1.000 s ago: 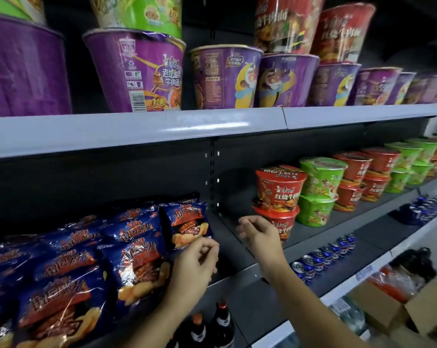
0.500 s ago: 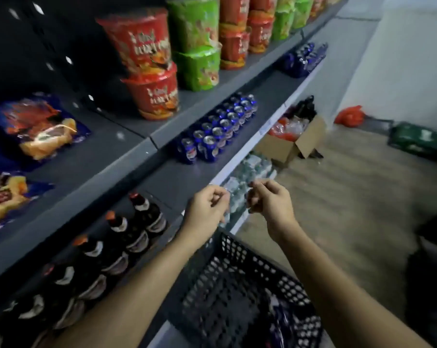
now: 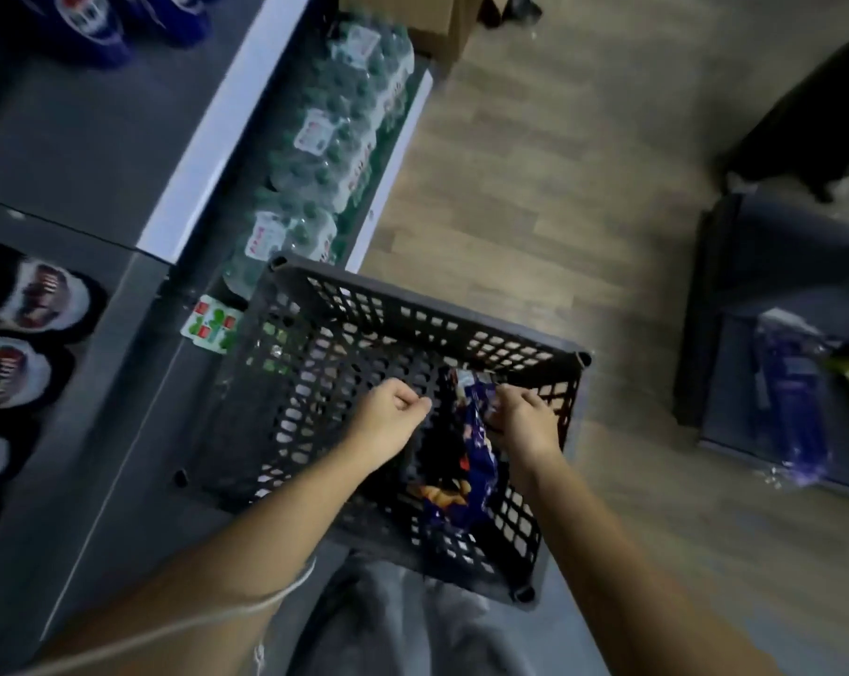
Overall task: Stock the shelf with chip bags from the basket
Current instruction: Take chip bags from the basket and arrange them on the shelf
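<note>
Head: right hand [image 3: 524,424] near basket [image 3: 403,296] wall

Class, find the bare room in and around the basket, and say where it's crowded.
Free: the basket's left half, between its left wall and the chip bag, under the left hand; the wooden floor right of it. Crowded: the right side, where the right hand grips the bag.

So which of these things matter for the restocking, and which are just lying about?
Job: basket, chip bag, right hand gripping it, left hand.
Lying about: water bottle packs, blue cans, dark bottles, cardboard box.
</note>
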Available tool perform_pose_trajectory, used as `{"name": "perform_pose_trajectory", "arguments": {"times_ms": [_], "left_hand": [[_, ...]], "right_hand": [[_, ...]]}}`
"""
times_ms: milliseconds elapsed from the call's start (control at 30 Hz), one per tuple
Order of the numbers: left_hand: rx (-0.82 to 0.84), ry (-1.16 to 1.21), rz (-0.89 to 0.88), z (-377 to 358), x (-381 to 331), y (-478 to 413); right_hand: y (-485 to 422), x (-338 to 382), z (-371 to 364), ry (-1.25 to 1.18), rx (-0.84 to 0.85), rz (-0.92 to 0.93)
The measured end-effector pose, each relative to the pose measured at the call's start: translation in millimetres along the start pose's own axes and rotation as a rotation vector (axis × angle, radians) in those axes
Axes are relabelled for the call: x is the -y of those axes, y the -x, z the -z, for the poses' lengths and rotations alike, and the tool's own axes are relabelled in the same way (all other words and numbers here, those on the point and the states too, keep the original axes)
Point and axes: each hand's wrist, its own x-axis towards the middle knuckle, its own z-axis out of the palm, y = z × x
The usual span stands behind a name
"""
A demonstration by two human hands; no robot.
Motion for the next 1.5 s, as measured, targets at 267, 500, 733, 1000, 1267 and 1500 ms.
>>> {"name": "perform_pose_trajectory", "arguments": {"times_ms": [267,500,733,1000,1267,1500], "left_hand": [[0.139,-0.075,0.216,-95.8,39.9,-53.3],[0.131,-0.096,0.283,-141.6,42.3,-73.4],[0.121,-0.065,0.188,-87.1,34.7,-64.5],[0.211,0.079,-0.009,21.6,8.2,-12.6],[-0.069,0.432,-0.207,105.9,-10.4,61.8],[-0.206,0.698,-0.418,168.6,-22.8,144.3]], "right_hand": [[-39.8,-66.8,16.7,-0.054,-0.046,-0.191],[-51.2,-88.7,25.2,-0.120,-0.025,-0.219],[-37.9,-74.3,18.8,-0.055,0.008,-0.159],[-4.5,-28.0,-3.3,0.120,0.291,0.013],[57.8,54.3,-37.8,0.208,0.649,0.110],[136.3,113.9,-102.4,0.164,0.766,0.324]]}}
